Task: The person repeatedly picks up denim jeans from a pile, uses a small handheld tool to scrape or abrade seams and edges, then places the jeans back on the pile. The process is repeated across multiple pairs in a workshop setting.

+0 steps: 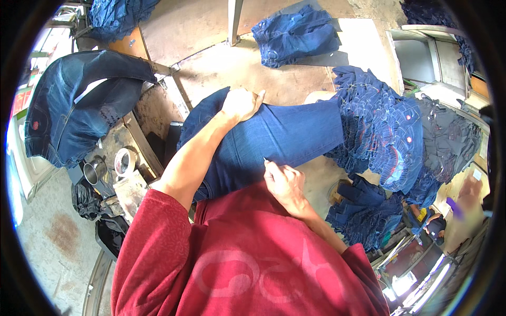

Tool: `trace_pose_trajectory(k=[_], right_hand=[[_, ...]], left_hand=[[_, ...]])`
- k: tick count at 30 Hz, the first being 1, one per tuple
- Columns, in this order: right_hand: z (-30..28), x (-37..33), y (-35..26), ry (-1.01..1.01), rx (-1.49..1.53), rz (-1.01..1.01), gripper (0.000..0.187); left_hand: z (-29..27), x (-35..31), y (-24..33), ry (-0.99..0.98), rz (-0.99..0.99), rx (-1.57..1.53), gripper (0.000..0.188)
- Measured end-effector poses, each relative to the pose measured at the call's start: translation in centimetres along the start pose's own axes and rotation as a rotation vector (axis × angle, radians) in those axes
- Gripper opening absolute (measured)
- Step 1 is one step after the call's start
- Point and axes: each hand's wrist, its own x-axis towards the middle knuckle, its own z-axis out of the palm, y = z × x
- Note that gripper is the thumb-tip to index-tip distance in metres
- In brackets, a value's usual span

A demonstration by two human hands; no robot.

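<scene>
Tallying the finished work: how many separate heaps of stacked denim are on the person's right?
2: a tall blue stack on the table's right end, and a lower dark stack beneath it by the right hand. Others may be hidden.

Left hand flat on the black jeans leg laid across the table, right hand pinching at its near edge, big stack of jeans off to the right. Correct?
Not quite: the jeans leg is blue, not black, per the head view. The left hand does press on it, the right hand pinches its near edge, and the stack of jeans lies right.

Two hands rest on one pair of jeans (274, 137). One metal cup (95, 170) and one tape roll (125, 161) sit nearby
</scene>
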Motion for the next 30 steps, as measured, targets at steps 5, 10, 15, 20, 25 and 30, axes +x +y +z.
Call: trace_pose_trajectory(k=[5,10,15,20,25,30], right_hand=[[-1.2,0.5,1.0,0.169,0.382,0.223,0.017],[1.5,1.1,2.0,0.223,0.217,0.082,0.028],[3.8,1.3,3.1,0.306,0.001,-0.094,0.014],[2.1,1.8,5.1,0.324,-0.034,-0.061,0.018],[-0.2,0.6,5.0,0.272,0.088,0.01,0.013],[-1.2,0.9,4.5,0.045,0.538,0.168,0.017]], left_hand=[[-5.7,-1.7,1.5,0.008,-0.157,-0.264,0.042],[-11.2,-15.0,6.6,0.218,-0.062,-0.17,0.031],[-8.7,-21.8,9.9,0.352,-0.112,-0.059,0.019],[-7.4,-22.2,9.2,0.346,-0.139,-0.02,0.018],[-8.7,-23.4,11.0,0.413,-0.147,-0.064,0.021],[-9.9,-23.0,12.3,0.478,-0.176,-0.061,0.018]])
